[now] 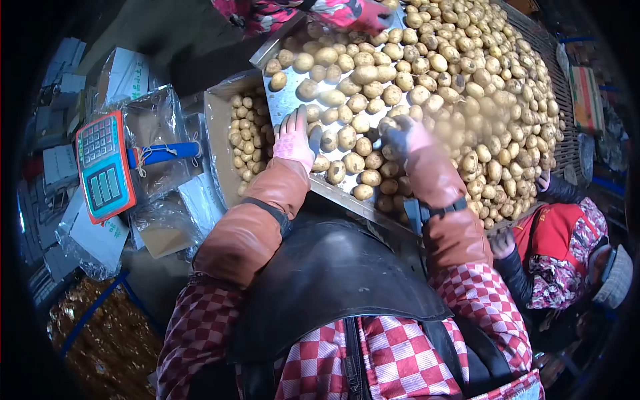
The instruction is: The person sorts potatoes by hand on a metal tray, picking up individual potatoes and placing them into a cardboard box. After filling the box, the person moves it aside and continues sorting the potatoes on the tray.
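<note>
Many pale potatoes (355, 162) lie over a metal sorting table (283, 100), heaped thickest on the right. My left hand (295, 139), in a pink glove with dark finger parts, rests at the table's left edge with its fingers stretched out. Potatoes lie close beside its thumb. My right hand (408, 135), gloved in pink and dark grey, is among the potatoes at the middle of the table. Its fingers are bent and smeared by motion, so I cannot make out whether it grips a potato. Some potatoes just right of it are blurred.
An open cardboard box (217, 127) holding potatoes stands against the table's left edge. Further left are an orange-rimmed digital scale (103, 167) and plastic-wrapped boxes (123, 77). A co-worker's gloved hand (373, 17) reaches in at the top; another person (560, 247) is at the right.
</note>
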Demonstrator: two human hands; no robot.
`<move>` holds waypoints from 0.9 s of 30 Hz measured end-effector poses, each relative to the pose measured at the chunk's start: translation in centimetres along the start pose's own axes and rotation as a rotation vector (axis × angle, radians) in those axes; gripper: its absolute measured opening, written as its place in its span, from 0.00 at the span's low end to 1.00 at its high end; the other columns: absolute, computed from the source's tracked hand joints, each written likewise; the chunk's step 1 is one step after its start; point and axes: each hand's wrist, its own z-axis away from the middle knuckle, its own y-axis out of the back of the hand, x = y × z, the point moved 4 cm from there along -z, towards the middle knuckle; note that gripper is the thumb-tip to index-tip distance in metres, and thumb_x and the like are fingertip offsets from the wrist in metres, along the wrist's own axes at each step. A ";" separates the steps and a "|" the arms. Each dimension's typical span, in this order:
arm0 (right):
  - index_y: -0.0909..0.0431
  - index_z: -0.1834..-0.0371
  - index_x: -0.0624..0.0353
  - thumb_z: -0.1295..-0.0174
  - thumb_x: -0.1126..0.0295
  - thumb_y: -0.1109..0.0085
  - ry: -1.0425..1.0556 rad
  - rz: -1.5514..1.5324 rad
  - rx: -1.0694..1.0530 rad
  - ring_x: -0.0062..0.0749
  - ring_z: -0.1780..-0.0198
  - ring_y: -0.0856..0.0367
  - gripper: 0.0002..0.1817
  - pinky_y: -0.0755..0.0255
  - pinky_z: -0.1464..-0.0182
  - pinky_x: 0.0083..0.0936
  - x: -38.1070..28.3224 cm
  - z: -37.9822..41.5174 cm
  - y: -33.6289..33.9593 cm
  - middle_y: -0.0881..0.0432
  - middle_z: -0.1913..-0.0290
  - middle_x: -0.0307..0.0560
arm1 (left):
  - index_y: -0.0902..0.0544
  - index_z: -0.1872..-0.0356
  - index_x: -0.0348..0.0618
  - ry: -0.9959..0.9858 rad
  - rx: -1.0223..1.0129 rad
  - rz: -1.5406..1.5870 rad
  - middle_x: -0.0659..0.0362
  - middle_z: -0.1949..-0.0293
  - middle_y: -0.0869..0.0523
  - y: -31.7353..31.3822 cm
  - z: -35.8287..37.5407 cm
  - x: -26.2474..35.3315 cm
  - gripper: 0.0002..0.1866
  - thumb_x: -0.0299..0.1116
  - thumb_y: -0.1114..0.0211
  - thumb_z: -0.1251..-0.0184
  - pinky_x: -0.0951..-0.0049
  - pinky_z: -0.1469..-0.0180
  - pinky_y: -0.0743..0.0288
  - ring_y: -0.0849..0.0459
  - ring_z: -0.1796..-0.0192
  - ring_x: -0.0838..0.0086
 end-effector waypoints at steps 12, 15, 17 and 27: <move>0.24 0.40 0.57 0.35 0.57 0.40 0.364 0.048 0.098 0.53 0.40 0.21 0.24 0.28 0.39 0.39 -16.2 4.1 -8.8 0.21 0.41 0.59 | 0.34 0.30 0.40 0.016 -0.139 -0.152 0.48 0.34 0.26 0.1 0.6 -0.6 0.33 0.34 0.35 0.36 0.55 0.28 0.38 0.31 0.30 0.53; 0.25 0.36 0.49 0.37 0.66 0.42 0.454 0.672 0.181 0.48 0.40 0.21 0.24 0.25 0.41 0.41 -13.1 0.7 -9.1 0.20 0.41 0.53 | 0.36 0.28 0.42 0.028 -0.052 -0.022 0.47 0.33 0.27 -0.4 0.2 -0.3 0.33 0.33 0.39 0.34 0.54 0.28 0.38 0.29 0.31 0.51; 0.25 0.37 0.51 0.38 0.68 0.43 0.442 0.759 0.158 0.46 0.38 0.22 0.23 0.25 0.40 0.41 -13.2 0.1 -10.1 0.21 0.41 0.53 | 0.34 0.28 0.43 0.024 0.011 -0.018 0.51 0.34 0.25 -0.6 0.2 -0.4 0.33 0.42 0.37 0.33 0.50 0.29 0.40 0.29 0.32 0.55; 0.19 0.47 0.58 0.36 0.68 0.44 0.516 0.617 0.285 0.45 0.55 0.13 0.16 0.21 0.56 0.41 -13.0 -0.4 -8.0 0.14 0.55 0.58 | 0.37 0.26 0.43 0.029 -0.058 -0.017 0.42 0.36 0.26 -0.1 0.0 0.1 0.35 0.43 0.38 0.30 0.52 0.30 0.37 0.28 0.33 0.47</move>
